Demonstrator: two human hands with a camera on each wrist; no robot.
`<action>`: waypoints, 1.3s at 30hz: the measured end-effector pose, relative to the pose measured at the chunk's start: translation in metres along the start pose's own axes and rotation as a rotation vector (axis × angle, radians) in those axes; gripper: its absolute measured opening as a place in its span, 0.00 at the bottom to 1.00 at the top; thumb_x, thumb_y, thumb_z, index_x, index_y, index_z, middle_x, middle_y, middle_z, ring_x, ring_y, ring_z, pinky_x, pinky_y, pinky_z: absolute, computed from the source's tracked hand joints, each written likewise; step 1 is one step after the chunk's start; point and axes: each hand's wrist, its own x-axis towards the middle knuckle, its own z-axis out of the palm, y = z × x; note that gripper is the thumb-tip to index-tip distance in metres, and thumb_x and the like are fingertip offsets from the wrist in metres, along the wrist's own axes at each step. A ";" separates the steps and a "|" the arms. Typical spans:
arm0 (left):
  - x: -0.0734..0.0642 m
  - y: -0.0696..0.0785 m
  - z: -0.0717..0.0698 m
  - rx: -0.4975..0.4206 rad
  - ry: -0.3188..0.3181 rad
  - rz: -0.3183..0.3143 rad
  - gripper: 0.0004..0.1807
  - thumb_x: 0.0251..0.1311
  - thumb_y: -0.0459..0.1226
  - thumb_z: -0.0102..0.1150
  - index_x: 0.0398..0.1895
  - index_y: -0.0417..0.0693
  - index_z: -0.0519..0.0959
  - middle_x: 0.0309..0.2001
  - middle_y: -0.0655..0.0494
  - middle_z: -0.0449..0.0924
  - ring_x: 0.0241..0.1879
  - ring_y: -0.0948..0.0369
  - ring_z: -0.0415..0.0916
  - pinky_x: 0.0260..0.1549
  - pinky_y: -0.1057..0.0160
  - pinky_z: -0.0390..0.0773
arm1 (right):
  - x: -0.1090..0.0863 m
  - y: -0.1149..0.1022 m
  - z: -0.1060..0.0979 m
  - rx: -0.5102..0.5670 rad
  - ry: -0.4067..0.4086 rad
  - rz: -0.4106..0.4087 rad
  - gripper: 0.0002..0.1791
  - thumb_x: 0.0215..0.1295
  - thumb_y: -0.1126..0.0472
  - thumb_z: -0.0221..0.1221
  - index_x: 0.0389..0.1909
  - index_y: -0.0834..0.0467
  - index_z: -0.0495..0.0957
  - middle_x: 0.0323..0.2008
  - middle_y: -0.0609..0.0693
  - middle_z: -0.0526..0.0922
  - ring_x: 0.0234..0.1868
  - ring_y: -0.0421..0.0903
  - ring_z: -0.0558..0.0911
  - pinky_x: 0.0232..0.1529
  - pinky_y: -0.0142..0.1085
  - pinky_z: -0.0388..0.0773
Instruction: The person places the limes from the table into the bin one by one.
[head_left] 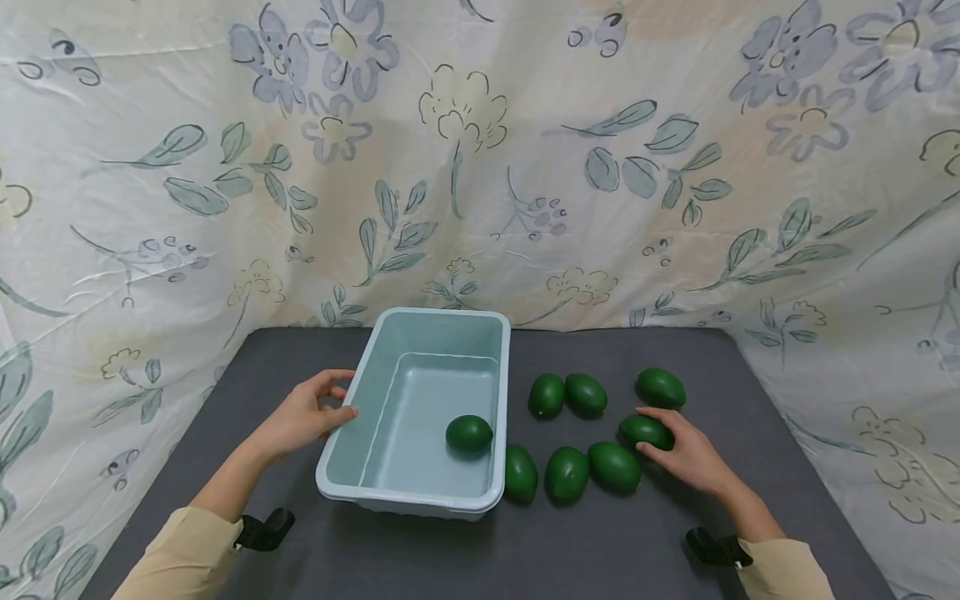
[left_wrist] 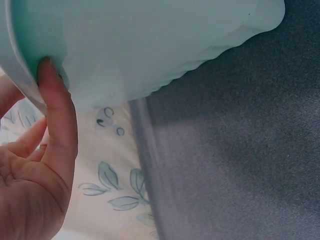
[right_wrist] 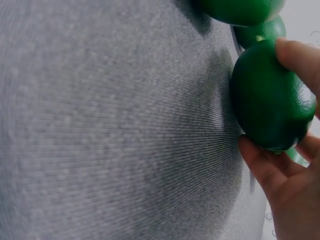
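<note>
A pale blue-green plastic basin (head_left: 408,333) has one dark green lime (head_left: 469,435) lying inside near its right wall. At the basin's left side, my left hand (head_left: 311,412) grips the rim. The left wrist view shows a finger (left_wrist: 57,110) curled against the basin wall (left_wrist: 150,45), just under the lip. To the right, my right hand (head_left: 693,450) holds another glossy lime (right_wrist: 270,95) between thumb and fingers, low over the cloth. Beside that one, a lime (head_left: 614,467) sits to the left and another (head_left: 660,388) lies behind.
Several more limes rest on the dark grey cloth (head_left: 420,558): a pair (head_left: 587,395) farther back and two nearer ones, (head_left: 567,475) with the leftmost lime (head_left: 521,474) right by the basin's wall. A floral curtain (head_left: 480,167) hangs behind and along both sides.
</note>
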 end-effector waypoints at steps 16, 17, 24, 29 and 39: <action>-0.001 0.002 0.000 0.010 0.001 -0.008 0.35 0.59 0.37 0.58 0.67 0.41 0.54 0.47 0.40 0.67 0.31 0.56 0.76 0.27 0.58 0.78 | 0.014 -0.015 -0.013 0.039 0.001 0.015 0.32 0.59 0.50 0.61 0.62 0.56 0.66 0.58 0.60 0.68 0.51 0.59 0.74 0.42 0.52 0.73; -0.001 0.002 0.000 0.008 0.000 -0.008 0.35 0.59 0.37 0.58 0.67 0.41 0.54 0.47 0.39 0.67 0.31 0.56 0.76 0.27 0.57 0.78 | 0.015 -0.017 -0.014 0.040 -0.002 0.016 0.32 0.59 0.50 0.61 0.62 0.56 0.66 0.59 0.60 0.67 0.51 0.59 0.74 0.41 0.52 0.73; 0.000 -0.001 0.000 0.010 -0.005 0.000 0.35 0.59 0.37 0.58 0.67 0.41 0.55 0.46 0.39 0.67 0.31 0.56 0.76 0.27 0.57 0.78 | 0.028 -0.026 -0.018 0.042 0.003 0.001 0.32 0.59 0.48 0.61 0.62 0.55 0.66 0.57 0.59 0.69 0.49 0.57 0.75 0.40 0.50 0.74; 0.001 -0.004 0.001 0.008 0.002 -0.010 0.34 0.59 0.37 0.59 0.66 0.42 0.56 0.46 0.40 0.67 0.31 0.55 0.77 0.27 0.57 0.79 | 0.039 -0.033 -0.019 0.044 0.002 -0.020 0.33 0.58 0.47 0.60 0.62 0.55 0.66 0.57 0.58 0.69 0.51 0.56 0.73 0.42 0.50 0.73; 0.001 -0.004 0.001 0.013 0.003 -0.013 0.34 0.59 0.36 0.58 0.67 0.42 0.55 0.46 0.40 0.67 0.32 0.55 0.77 0.28 0.56 0.79 | 0.060 -0.058 -0.021 0.087 -0.014 -0.064 0.33 0.58 0.49 0.61 0.63 0.55 0.65 0.57 0.57 0.69 0.54 0.55 0.72 0.47 0.51 0.72</action>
